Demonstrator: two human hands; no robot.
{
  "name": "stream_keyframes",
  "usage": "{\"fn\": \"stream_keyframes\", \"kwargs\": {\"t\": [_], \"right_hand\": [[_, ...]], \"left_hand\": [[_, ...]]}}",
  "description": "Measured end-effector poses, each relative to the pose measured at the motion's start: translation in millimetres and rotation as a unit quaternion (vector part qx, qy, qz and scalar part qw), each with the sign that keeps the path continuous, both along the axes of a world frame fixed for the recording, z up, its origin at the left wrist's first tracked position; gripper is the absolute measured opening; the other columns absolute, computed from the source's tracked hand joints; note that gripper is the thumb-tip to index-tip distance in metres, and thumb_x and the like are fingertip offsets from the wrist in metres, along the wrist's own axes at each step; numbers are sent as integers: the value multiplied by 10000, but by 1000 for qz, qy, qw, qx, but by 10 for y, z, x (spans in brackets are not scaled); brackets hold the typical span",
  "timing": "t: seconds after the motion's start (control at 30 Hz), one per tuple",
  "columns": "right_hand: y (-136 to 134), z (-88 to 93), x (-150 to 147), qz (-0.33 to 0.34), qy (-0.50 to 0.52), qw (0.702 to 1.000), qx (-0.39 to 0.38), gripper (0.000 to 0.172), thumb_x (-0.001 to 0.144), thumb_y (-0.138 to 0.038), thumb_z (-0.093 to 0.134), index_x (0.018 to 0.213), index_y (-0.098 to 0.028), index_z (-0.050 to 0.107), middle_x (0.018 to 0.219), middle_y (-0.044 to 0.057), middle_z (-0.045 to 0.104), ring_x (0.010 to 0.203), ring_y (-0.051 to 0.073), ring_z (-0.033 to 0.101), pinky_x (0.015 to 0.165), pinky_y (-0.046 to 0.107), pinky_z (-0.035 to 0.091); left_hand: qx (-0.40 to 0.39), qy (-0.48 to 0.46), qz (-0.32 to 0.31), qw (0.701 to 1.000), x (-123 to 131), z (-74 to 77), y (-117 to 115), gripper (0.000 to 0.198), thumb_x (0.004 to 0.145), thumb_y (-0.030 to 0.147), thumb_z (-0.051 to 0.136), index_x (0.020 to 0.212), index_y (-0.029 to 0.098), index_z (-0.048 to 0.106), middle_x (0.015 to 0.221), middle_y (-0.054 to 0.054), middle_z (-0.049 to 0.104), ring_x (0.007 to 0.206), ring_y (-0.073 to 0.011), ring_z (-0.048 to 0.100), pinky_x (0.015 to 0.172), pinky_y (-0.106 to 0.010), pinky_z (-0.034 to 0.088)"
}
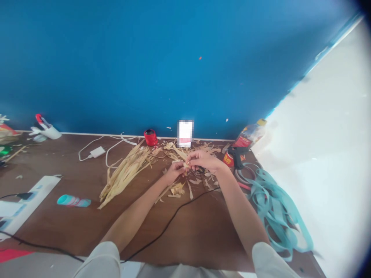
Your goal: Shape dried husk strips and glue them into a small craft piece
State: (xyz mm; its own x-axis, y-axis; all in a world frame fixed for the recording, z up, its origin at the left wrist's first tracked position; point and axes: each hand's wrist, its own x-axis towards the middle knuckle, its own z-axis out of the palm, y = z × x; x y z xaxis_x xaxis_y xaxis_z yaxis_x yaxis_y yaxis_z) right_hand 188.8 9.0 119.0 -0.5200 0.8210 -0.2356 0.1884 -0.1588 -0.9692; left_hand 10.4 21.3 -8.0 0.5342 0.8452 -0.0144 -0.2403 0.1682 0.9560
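Observation:
My left hand (174, 170) and my right hand (202, 159) meet over the brown table (199, 239), fingertips closed together. Between them they pinch a small pale piece of dried husk (186, 165), mostly covered by the fingers. Torn husk scraps (177, 189) lie below and around both hands. A sheaf of long, straw-coloured dried husk strips (127, 173) rests to the left of my left hand. Just beyond my fingers stands a bright, blurred-out upright rectangle (185, 133) against the wall.
Right of my hands sit a black glue gun (238, 156), a red tin (228, 159), a plastic bottle (251, 133) and tangled teal strapping (269, 204). Leftward are a red round container (150, 137), a white charger (97, 152), a teal roll (74, 201) and a power strip (34, 199). A black cable (171, 221) crosses the table.

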Motion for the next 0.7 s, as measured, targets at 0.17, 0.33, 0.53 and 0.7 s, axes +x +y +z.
{"fn": "stream_keyframes", "kwargs": {"t": [0.17, 0.33, 0.53, 0.7], "right_hand": [[-5, 6, -9, -6, 15, 1000, 17, 75, 707, -204, 619, 746, -151, 655, 646, 4, 642, 557, 79, 525, 512, 192, 382], [-63, 190, 98, -91, 69, 992, 55, 111, 712, -238, 641, 788, -157, 642, 629, -10, 597, 518, 67, 485, 478, 191, 356], [110, -34, 131, -187, 44, 979, 71, 131, 684, -240, 643, 782, -153, 646, 655, 7, 626, 549, 85, 510, 506, 210, 381], [310, -477, -86, -181, 12, 982, 48, 149, 662, -247, 651, 783, -160, 647, 651, -5, 628, 532, 89, 504, 494, 215, 380]], "left_hand": [[7, 6, 2, 1000, -1, 32, -13, 377, 682, 449, 740, 783, 98, 646, 629, -2, 559, 502, -63, 450, 495, -202, 357], [22, 19, -13, 1000, -1, 19, -3, 359, 687, 444, 736, 716, 102, 631, 598, -3, 555, 497, -69, 460, 494, -205, 347], [-27, -9, -14, 999, -5, 52, -8, 324, 689, 406, 748, 747, 104, 645, 615, 2, 550, 514, -60, 460, 511, -194, 339], [-26, -11, -113, 993, -91, 138, -39, 355, 676, 426, 757, 740, 87, 676, 605, -40, 591, 533, -88, 516, 557, -214, 376]]}}
